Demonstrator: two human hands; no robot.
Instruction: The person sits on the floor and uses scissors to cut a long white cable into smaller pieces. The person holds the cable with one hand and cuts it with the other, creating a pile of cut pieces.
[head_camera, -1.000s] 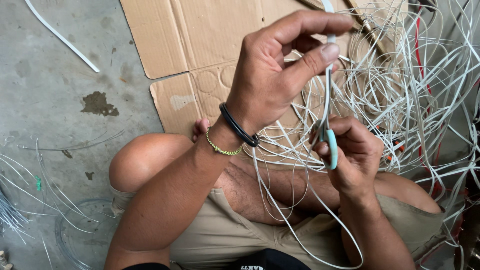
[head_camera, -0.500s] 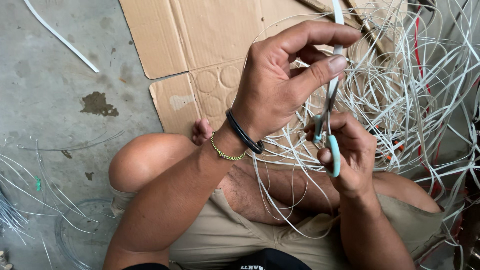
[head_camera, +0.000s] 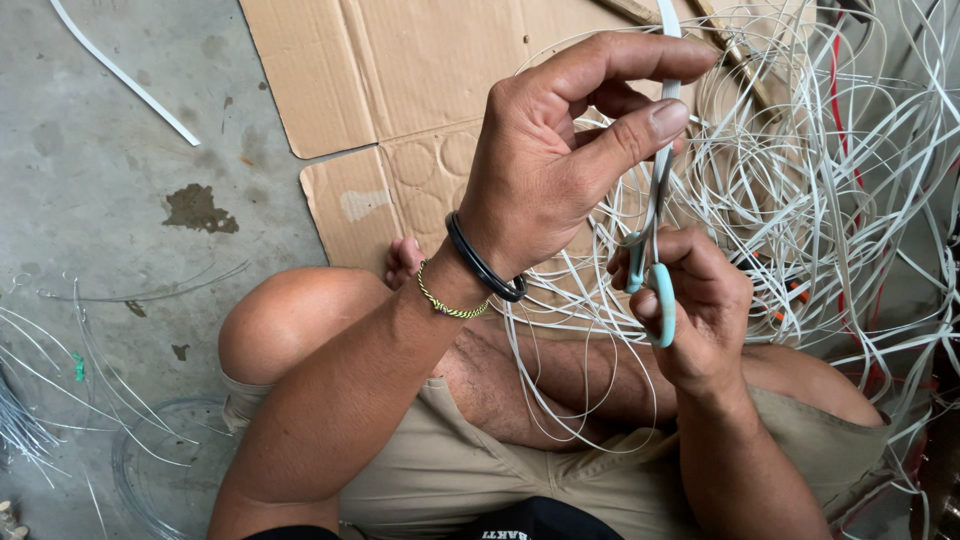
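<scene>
scissors (head_camera: 655, 285), one teal-handled pair, sat gripped in the right hand (head_camera: 700, 310); above them the left hand (head_camera: 560, 170) pinched one white strip (head_camera: 668, 60).

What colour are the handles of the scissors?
Light teal; the scissors sit in the right hand, clearest in the head view.

Ahead of your knees, a flattened brown cardboard box (head_camera: 420, 90) lay on the grey floor, its flaps spread open. One flap near your foot carried faint pressed circles and a pale torn patch. You had no labels, signs or screens there.
</scene>
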